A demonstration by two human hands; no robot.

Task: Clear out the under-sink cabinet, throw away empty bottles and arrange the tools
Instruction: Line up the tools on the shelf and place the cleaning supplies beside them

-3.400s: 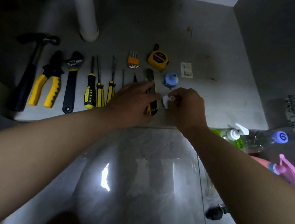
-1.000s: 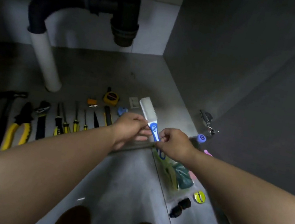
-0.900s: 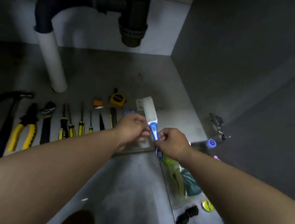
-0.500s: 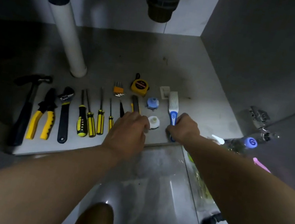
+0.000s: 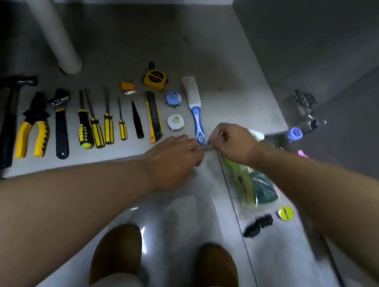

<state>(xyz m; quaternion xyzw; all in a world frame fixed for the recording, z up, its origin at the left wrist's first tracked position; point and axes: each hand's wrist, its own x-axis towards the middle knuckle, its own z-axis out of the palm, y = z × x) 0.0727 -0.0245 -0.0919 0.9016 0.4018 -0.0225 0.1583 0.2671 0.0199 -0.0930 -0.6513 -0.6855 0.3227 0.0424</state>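
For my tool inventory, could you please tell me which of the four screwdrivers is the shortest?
The rightmost screwdriver: its shaft and yellow-and-black handle are both clearly shorter than those of the three to its left.

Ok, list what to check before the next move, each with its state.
1. Hammer through utility knife lie in a row: ok.
2. Blue-handled brush laid at the row's right end: ok.
3. Brush free of the right hand: cannot tell, fingers sit at its handle tip.
4. Left hand grip empty: cannot tell, blurred.
5. Blue-capped bottle thrown away: not ok, it lies by the cabinet.
6. Plastic bag put away: not ok, it lies on the tile floor.
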